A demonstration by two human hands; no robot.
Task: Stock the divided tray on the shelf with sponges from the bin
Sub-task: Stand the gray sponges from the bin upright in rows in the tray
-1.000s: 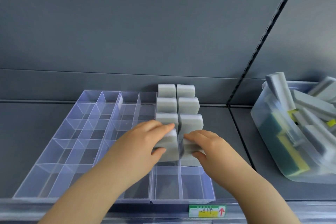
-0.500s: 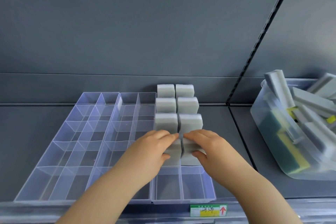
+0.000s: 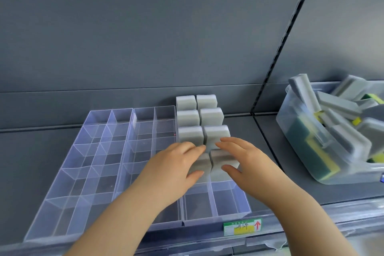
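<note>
Nearest the camera, a green and yellow price label [image 3: 242, 227] with a red arrow sits on the front edge of the shelf [image 3: 332, 197]. Just behind it lies the clear divided tray [image 3: 68, 183], its front wall along that edge.

Both forearms reach in over the tray's front compartments. The left hand [image 3: 176, 164] grips the left sponge [image 3: 200, 165], a grey block standing upright in the fourth compartment from the back of the tray's right-hand section. Its fingers [image 3: 195, 148] curl over the sponge's top and the thumb presses the near face. The right hand [image 3: 245, 158] lies over the right sponge [image 3: 221, 162], which stands in the neighbouring compartment, touching the left one. Its fingers [image 3: 226, 141] are stretched almost straight across the top and the thumb is by the near face. Whether that thumb truly touches is hard to tell.

Behind the fingertips, six more grey sponges [image 3: 190, 135] stand upright in three pairs running to the tray's back wall.

Further right, well apart from the tray, a clear bin [image 3: 301, 141] holds a loose heap of grey and green-yellow sponges.
</note>
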